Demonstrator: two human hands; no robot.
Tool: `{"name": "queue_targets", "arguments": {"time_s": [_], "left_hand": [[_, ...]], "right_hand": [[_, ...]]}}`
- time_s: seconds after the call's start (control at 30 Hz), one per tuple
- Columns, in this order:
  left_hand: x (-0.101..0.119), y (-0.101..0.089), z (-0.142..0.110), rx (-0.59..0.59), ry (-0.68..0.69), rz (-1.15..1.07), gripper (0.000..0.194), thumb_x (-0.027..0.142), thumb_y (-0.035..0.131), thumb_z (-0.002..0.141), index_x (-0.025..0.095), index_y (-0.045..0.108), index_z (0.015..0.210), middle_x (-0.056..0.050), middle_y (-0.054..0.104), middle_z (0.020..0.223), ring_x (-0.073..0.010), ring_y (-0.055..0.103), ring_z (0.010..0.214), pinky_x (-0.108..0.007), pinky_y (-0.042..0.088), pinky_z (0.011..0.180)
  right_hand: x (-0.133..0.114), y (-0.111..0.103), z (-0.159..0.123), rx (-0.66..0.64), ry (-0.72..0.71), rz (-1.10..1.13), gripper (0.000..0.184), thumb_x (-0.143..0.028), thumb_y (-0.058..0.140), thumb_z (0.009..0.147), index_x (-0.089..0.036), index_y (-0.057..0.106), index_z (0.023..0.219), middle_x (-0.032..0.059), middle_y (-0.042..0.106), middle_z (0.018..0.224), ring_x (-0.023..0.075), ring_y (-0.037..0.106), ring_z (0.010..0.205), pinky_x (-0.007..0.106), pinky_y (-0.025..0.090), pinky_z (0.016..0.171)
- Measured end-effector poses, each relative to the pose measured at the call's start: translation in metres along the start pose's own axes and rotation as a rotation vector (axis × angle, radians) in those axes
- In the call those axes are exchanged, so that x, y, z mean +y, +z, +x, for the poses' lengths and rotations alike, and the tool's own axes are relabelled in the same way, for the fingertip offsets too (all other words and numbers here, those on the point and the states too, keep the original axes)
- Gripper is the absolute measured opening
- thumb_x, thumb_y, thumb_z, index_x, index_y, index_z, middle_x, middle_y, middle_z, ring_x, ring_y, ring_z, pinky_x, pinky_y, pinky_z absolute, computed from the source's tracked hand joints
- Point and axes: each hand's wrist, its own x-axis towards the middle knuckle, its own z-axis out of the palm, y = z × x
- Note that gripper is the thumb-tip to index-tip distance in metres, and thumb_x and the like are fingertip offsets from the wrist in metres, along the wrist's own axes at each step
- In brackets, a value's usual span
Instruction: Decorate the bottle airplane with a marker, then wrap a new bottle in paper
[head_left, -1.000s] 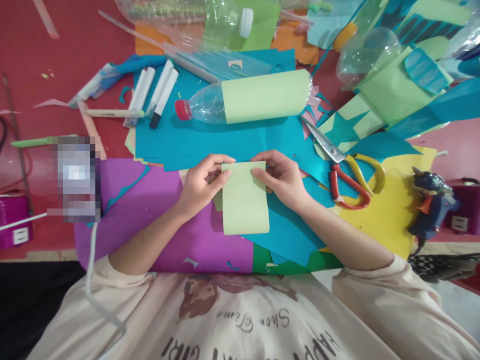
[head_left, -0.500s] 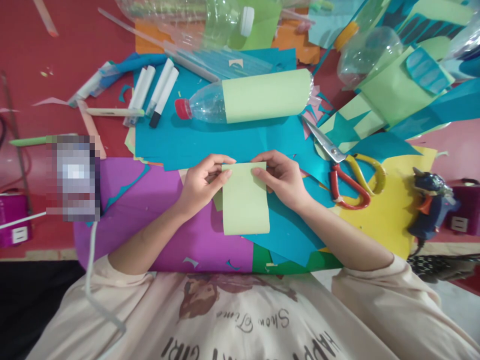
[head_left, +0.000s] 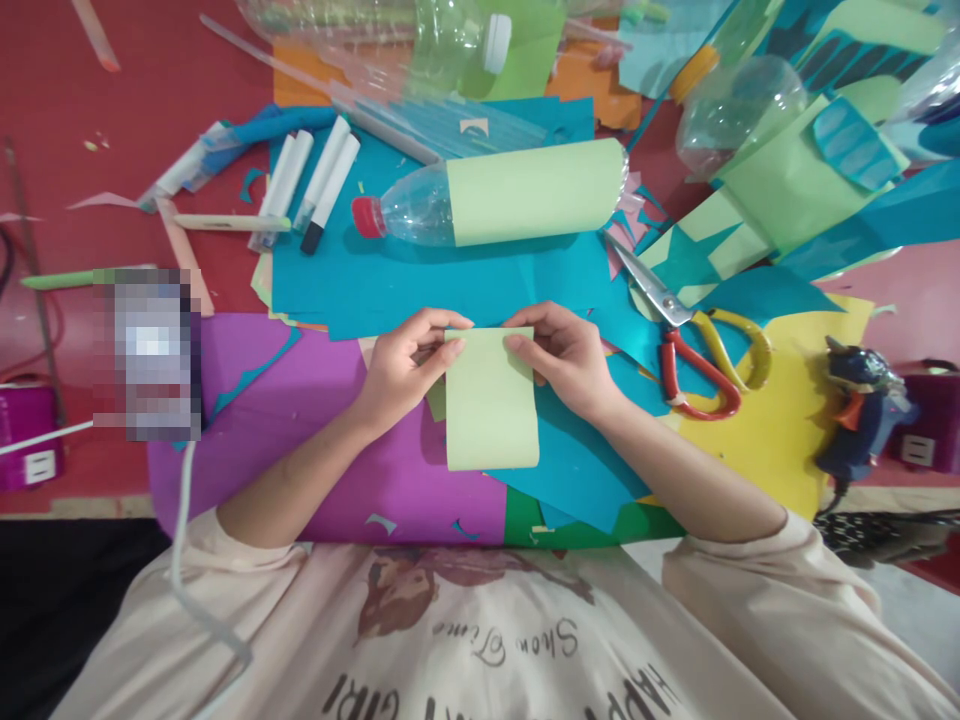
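Note:
A pale green sheet of paper [head_left: 492, 410] is held up between my two hands, its near end bent over in a curve. My left hand [head_left: 411, 368] pinches its far left corner between thumb and fingers. At the far right corner, my right hand [head_left: 564, 358] grips it the same way. Just beyond lies a clear plastic bottle [head_left: 416, 205] on its side, with a red cap and a pale green paper wrap [head_left: 536, 192]. To the right of my right hand rest scissors [head_left: 679, 325] with one red and one yellow handle, blades apart.
Blue paper [head_left: 337, 285], purple paper [head_left: 285, 440] and yellow paper [head_left: 787, 400] cover the table. White markers [head_left: 330, 190] lie at the back left. A pixelated phone-like object [head_left: 154, 355] with a cable is at left. A dark blue glue gun [head_left: 862, 410] sits at right, beside cut scraps and bottles.

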Motion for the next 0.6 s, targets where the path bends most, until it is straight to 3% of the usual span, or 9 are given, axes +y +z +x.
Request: {"name": "queue_targets", "arguments": {"time_s": [0.6], "left_hand": [[0.0010, -0.0002, 0.0002, 0.016, 0.016, 0.012, 0.026, 0.042, 0.063, 0.088, 0.019, 0.065, 0.098, -0.003, 0.074, 0.083, -0.0125, 0.069, 0.072, -0.018, 0.052, 0.059]], "right_hand": [[0.0007, -0.0002, -0.0002, 0.005, -0.004, 0.006, 0.043, -0.060, 0.071, 0.073, -0.020, 0.060, 0.083, -0.0068, 0.051, 0.055, 0.0036, 0.039, 0.039, 0.019, 0.030, 0.032]]}}
